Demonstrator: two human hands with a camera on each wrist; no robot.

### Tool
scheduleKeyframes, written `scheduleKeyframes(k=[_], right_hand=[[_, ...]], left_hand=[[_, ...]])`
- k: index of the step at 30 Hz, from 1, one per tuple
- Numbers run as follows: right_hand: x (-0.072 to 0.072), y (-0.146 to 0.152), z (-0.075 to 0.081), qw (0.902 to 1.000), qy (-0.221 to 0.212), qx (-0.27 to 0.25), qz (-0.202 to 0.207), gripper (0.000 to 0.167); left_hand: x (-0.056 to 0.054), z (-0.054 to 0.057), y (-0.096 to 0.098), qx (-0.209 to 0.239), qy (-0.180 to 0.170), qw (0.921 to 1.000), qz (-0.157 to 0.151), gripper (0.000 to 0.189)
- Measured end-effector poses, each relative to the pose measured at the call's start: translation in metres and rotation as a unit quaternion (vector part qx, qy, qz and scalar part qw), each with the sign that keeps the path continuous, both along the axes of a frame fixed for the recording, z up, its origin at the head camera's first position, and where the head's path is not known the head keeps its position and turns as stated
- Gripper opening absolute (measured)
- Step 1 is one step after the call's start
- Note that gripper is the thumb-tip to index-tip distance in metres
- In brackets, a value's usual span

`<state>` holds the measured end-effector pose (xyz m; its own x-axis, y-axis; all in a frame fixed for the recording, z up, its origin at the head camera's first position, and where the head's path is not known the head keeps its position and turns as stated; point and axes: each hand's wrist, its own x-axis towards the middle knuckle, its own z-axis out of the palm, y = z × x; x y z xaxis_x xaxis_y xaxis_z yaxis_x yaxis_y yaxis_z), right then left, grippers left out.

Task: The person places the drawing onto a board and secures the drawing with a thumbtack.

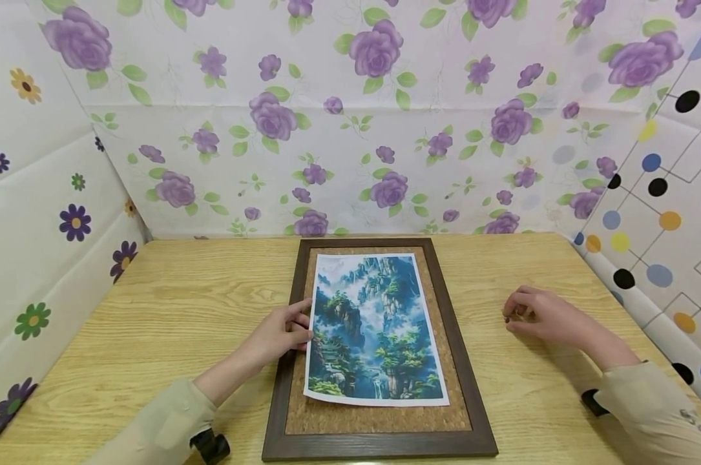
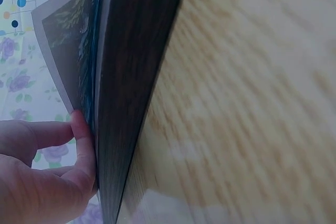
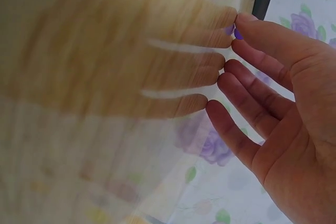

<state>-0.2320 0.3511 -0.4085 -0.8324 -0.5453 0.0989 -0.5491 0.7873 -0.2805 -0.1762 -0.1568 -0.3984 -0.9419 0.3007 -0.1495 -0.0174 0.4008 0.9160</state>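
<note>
A landscape print [image 1: 373, 323] with green cliffs and mist lies on a cork board [image 1: 379, 423] with a dark brown frame [image 1: 379, 445]. My left hand [image 1: 286, 328] holds the print's left edge between thumb and fingers, beside the frame. In the left wrist view, part of the print [image 2: 65, 45] stands lifted off the board. Right of the board, my right hand [image 1: 544, 316] is just above the table. It pinches a small purple object [image 3: 239, 34] between thumb and index fingertip; the object is mostly hidden, so its kind is unclear. The other fingertips rest at the tabletop.
The wooden table [image 1: 199, 284] has a glossy surface that mirrors the right hand. Flowered sheeting [image 1: 338, 142] stands behind it and at the left. A dotted sheet [image 1: 676, 226] closes off the right side.
</note>
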Motion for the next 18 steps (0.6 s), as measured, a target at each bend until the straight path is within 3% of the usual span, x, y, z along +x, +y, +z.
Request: scheduleKeyframes(k=[10,18], right_hand=[[-0.0016,-0.0021,0.0016,1.0000,-0.001,0.008,0.003,0.013],[-0.0005,-0.0040,0.0032,0.9999,-0.006,0.011,0.002,0.018]], left_hand=[[-0.0004,0.0006,0.0002,-0.006,-0.004,0.9999,0.009,0.064],[-0.0021,-0.0005,-0.0020,0.000,-0.009,0.9999,-0.008,0.066]])
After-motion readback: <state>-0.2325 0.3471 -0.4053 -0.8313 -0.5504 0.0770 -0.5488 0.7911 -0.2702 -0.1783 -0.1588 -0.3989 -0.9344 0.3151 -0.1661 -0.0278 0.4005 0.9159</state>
